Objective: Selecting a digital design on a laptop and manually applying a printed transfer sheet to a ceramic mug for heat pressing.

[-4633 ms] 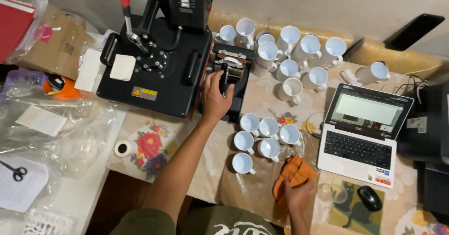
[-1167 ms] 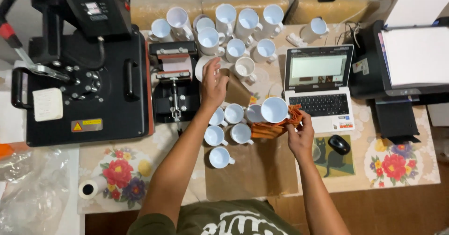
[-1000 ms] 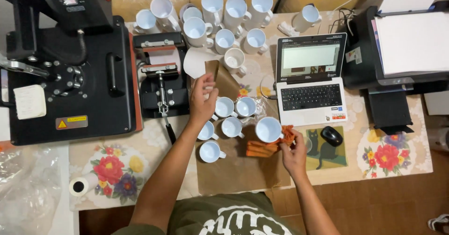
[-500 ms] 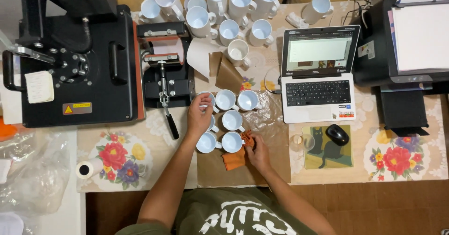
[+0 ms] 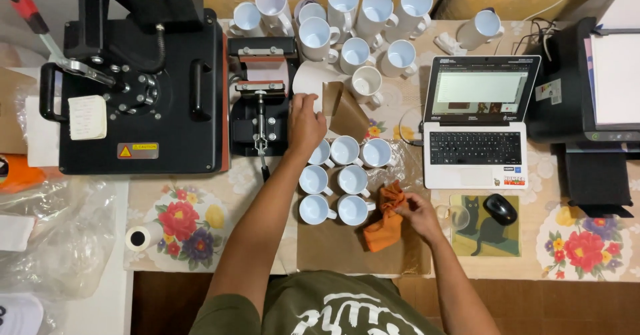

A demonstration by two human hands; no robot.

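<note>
My left hand (image 5: pixel 305 120) reaches forward, its fingertips on the lower left corner of a curled white sheet (image 5: pixel 319 76) beside the small black mug press (image 5: pixel 260 102). Whether it grips the sheet is unclear. My right hand (image 5: pixel 419 212) pinches an orange cloth (image 5: pixel 381 225) that lies on brown paper (image 5: pixel 347 252). Between my hands stands a cluster of several white mugs (image 5: pixel 340 178), mouths up. Further white mugs (image 5: pixel 353 22) stand at the back of the table.
A large black heat press (image 5: pixel 133 82) fills the left. At the right are an open laptop (image 5: pixel 477 118), a black mouse (image 5: pixel 500 208) on a cat mat, and a black printer (image 5: pixel 593 88). A tape roll (image 5: pixel 138 237) and clear plastic bags (image 5: pixel 60 242) lie at the left.
My right hand carried a mug in the orange cloth and set it into the cluster, then drew right with the cloth. My left hand left the mugs and reached up to the white sheet.
</note>
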